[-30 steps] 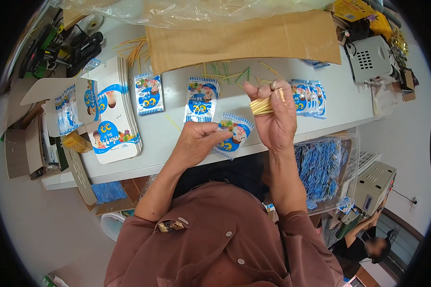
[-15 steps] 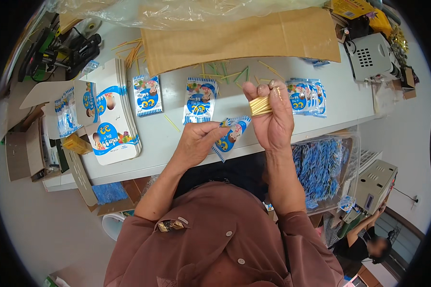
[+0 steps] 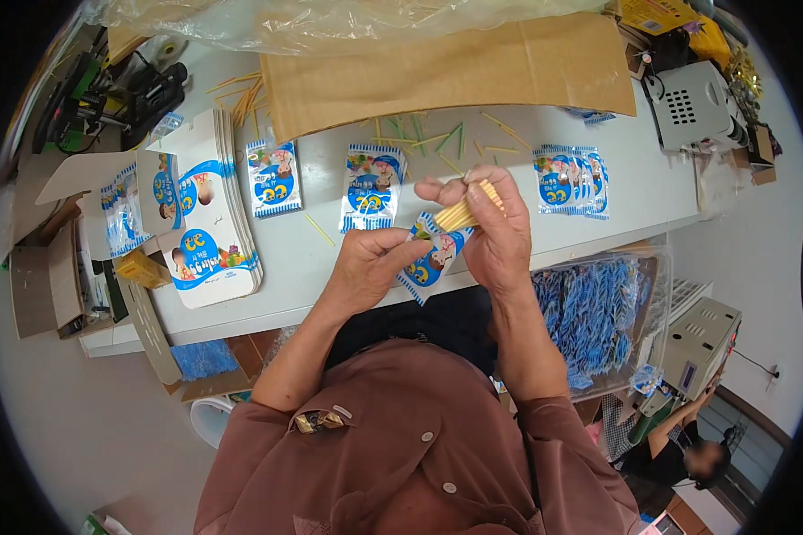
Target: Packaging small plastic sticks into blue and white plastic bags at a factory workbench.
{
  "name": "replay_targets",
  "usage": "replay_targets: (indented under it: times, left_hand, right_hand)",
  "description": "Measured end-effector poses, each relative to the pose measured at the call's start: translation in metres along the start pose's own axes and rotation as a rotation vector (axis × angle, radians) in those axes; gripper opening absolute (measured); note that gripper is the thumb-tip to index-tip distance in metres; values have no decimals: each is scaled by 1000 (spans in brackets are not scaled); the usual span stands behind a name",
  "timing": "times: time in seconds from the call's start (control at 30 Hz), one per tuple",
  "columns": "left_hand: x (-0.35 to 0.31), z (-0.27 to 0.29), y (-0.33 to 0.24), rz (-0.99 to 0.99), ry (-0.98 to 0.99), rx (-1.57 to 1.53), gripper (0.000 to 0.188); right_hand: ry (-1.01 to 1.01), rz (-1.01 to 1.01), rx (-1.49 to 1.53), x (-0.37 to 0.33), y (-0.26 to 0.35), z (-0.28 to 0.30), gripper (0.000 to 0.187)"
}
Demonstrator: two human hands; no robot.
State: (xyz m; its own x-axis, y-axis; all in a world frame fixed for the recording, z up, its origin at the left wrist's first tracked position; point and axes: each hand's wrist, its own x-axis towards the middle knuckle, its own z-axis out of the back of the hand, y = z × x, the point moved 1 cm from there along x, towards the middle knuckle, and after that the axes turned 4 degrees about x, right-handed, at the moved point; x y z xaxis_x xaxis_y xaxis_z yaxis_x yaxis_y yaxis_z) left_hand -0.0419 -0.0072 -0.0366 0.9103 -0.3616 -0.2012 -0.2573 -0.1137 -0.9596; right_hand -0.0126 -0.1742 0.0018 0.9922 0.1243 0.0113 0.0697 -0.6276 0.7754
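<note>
At the left of the bench, we see a stack of printed cards leaning over one another, a layout that likely saves room. Just right of it lies a blue-and-white packet, and farther right a middle packet, both flat and, we judge, within easy reach.

Near the middle, the left hand has its grip pressed together, thumb against curled fingers, pinching the left side of a blue pouch, probably because thin film needs steadying. The pouch is tilted, between the two hands. Beyond it, loose sticks lie scattered.

The right hand closes its grip around a bundle of yellow sticks, thumb pressing it on the fingers, seemingly to keep the sticks side by side. The bundle's left end slants down to the pouch's far end; we cannot tell whether any tip is inside.

Farther right, overlapping packets lie in a row on the bench.
</note>
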Motion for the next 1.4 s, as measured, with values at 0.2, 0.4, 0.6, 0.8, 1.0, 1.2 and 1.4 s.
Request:
replay_targets:
  times: [0.2, 0.4, 0.6, 0.8, 1.0, 1.2, 1.4]
  left_hand:
    - [-3, -4, -5, 61, -28, -62, 19]
    - [-3, -12, -2, 56, -44, -128, 19]
    - [-5, -14, 10, 75, -190, -250, 18]
    - [6, -17, -7, -157, -344, 277, 18]
    - [22, 21, -27, -162, -662, 1179, 39]
    - [36, 37, -18, 103, -593, 1107, 39]
    - [30, 48, -9, -50, -728, 1056, 20]
  right_hand:
    - [16, -156, -127, -4, -5, 9, 20]
    - [168, -113, -517, 3, -8, 15, 44]
    - [214, 97, -847, -5, 1, 7, 46]
    - [-154, -275, -481, -21, -16, 15, 29]
    - [-290, -83, -920, 10, 65, 85, 24]
    - [-266, -26, -1828, 25, 82, 141, 20]
    - [-545, 535, -1730, 43, 131, 119, 16]
